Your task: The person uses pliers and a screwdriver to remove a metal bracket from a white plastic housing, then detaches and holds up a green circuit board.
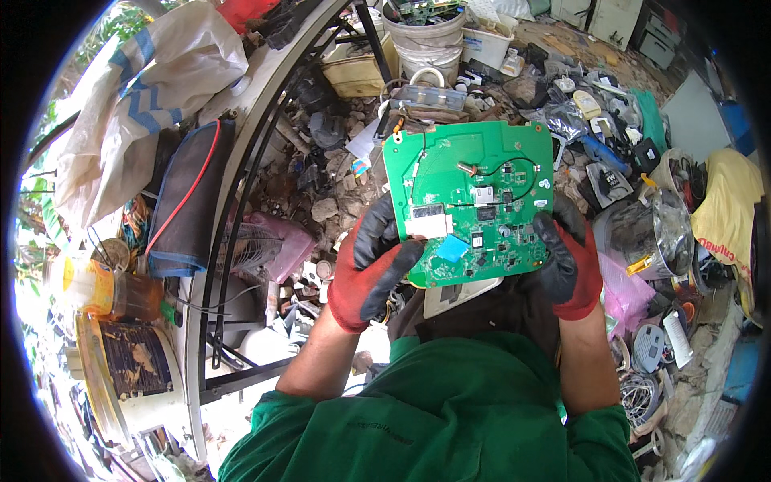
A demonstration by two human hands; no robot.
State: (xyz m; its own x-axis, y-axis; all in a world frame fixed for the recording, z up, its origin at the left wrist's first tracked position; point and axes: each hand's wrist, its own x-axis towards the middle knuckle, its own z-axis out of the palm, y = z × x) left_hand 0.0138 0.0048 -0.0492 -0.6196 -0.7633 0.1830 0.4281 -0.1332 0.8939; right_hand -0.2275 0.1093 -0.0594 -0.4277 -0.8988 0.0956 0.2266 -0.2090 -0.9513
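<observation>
Between my two gloved hands I hold a large green circuit board (450,173), its component side facing up. It carries chips, a silver metal socket, a thin black cable, a white patch and a blue square pad. My left hand (371,265), in a red and black glove, grips the lower left edge with the thumb on top. At the lower right edge, my right hand (570,261) holds on in a matching glove, thumb also on top. The fingers under the board are hidden. A pale flat panel (459,297) shows just beneath the board, over my lap.
A black metal frame (241,177) stands at my left, beside a white woven sack (152,104). Ahead is a white bucket (426,48) holding circuit boards. Scrap electronics and rubble cover the floor. To the right are a clear plastic container (654,229) and a yellow bag (727,205).
</observation>
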